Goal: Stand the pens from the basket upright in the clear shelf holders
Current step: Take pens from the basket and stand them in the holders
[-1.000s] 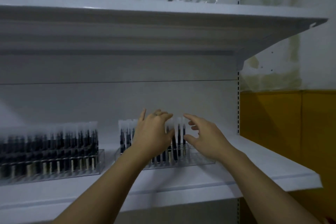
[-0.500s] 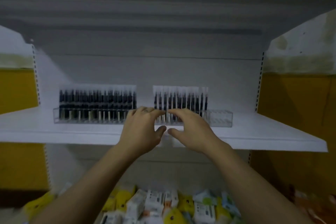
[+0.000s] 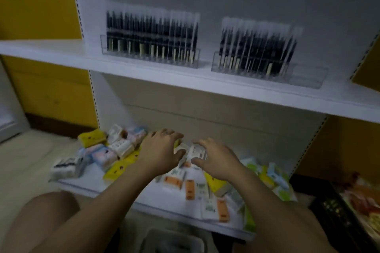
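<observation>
Left hand (image 3: pixel 159 152): I see it palm down, low over the lower shelf, fingers loosely spread, gripping nothing.
Right hand (image 3: pixel 216 158): just beside the left, palm down too, fingers and thumb relaxed and apart, no pen in it.
White packet (image 3: pixel 197 151): it shows in the gap between the two hands. Touching or not, I can't tell through the blur.
Pens (image 3: pixel 151 35): every one I can find stands on the upper shelf, dark barrels with pale caps, well above the hands.
Left holder (image 3: pixel 150 58): clear tray, packed with pens from end to end.
Right holder (image 3: pixel 304 77): clear tray. Pens fill its left and middle, leaning a little, and its right end is bare.
Upper shelf (image 3: pixel 185 83): white board carrying both holders, side by side with a gap between them.
Lower shelf (image 3: pixel 170 199): white, littered with small packets, including yellow packets (image 3: pixel 91 137) and orange-labelled packets (image 3: pixel 190 190).
In the way: that heap lies right under both hands, and the upper shelf's front edge runs between the hands and the holders.
Grey bin (image 3: pixel 172 240): at the bottom of my view, below the lower shelf. Its contents are hidden from me.
Black crate (image 3: pixel 333 211): on the floor at the right, with reddish packs beside it, too blurred to read.
Knee (image 3: pixel 41 217): bare, bottom left.
</observation>
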The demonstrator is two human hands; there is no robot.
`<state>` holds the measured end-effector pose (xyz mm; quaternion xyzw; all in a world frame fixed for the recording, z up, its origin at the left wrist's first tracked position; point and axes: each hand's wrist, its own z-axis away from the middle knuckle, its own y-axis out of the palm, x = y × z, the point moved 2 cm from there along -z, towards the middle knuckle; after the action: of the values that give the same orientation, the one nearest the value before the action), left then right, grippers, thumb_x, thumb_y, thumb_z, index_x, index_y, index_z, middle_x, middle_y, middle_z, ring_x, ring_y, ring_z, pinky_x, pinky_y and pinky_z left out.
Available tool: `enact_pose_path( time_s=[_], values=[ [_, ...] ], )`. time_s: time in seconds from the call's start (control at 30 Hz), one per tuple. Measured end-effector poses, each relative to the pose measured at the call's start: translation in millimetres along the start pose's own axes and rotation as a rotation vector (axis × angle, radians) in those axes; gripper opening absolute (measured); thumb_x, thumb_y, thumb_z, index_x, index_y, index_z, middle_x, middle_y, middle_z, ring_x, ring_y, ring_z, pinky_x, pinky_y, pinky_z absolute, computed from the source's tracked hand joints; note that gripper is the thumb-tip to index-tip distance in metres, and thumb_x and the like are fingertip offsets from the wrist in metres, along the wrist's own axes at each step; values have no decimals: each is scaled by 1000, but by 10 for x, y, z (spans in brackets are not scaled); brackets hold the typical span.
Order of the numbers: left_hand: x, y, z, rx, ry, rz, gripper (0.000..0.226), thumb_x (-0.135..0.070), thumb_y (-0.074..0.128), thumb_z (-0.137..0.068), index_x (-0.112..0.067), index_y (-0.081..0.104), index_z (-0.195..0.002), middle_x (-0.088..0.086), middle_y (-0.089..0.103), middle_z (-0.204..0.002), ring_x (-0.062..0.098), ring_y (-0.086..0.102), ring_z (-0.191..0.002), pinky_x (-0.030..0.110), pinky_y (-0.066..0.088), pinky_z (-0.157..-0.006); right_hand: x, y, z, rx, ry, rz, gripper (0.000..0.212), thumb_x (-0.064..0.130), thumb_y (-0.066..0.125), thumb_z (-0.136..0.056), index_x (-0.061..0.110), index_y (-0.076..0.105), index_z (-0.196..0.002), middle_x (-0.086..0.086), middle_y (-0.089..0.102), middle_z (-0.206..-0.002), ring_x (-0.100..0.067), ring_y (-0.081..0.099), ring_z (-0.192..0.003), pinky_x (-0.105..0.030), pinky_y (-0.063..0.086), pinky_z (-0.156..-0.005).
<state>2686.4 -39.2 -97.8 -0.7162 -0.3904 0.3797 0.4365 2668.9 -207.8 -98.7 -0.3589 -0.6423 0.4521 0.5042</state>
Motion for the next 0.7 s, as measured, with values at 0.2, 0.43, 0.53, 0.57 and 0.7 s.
enact_pose_path(
  time_s=[0.2,0.43,0.53,0.57,0.7],
  values=[
    [305,830,281,242,-116,38,51,-51,53,-90,-30,48,-136,-5,51,-139,18,38,-133,35,30,-105,-225,850,-82,203,80,2,59,44,58,-91,26,38,-145,-1,39,-148,-21,41,-133,-36,39,-104],
    [522,1599,451,499,-208,93,54,-50,54,-90,-26,47,-138,0,51,-140,22,46,-129,39,35,-107,-479,1732,-152,422,166,-37,64,44,59,-91,21,36,-146,-8,37,-149,-28,42,-132,-39,40,-104],
    [572,1860,520,574,-260,125,54,-48,54,-91,-26,46,-139,0,50,-141,23,45,-129,41,33,-107,-581,2054,-138,497,188,-63,61,42,58,-92,21,37,-146,-7,35,-151,-27,39,-135,-40,39,-105],
    [580,1969,562,606,-287,152,54,-47,55,-91,-25,46,-139,1,50,-141,23,45,-129,41,34,-108,-623,2181,-133,529,198,-60,61,41,58,-92,20,37,-146,-7,35,-151,-27,39,-135,-40,39,-105],
    [592,2348,676,740,-347,218,53,-46,56,-90,-20,48,-136,5,50,-139,25,46,-126,38,40,-103,-750,2609,-96,621,239,-103,48,40,59,-90,17,52,-131,-6,55,-130,-27,55,-112,-36,48,-88]
  ],
)
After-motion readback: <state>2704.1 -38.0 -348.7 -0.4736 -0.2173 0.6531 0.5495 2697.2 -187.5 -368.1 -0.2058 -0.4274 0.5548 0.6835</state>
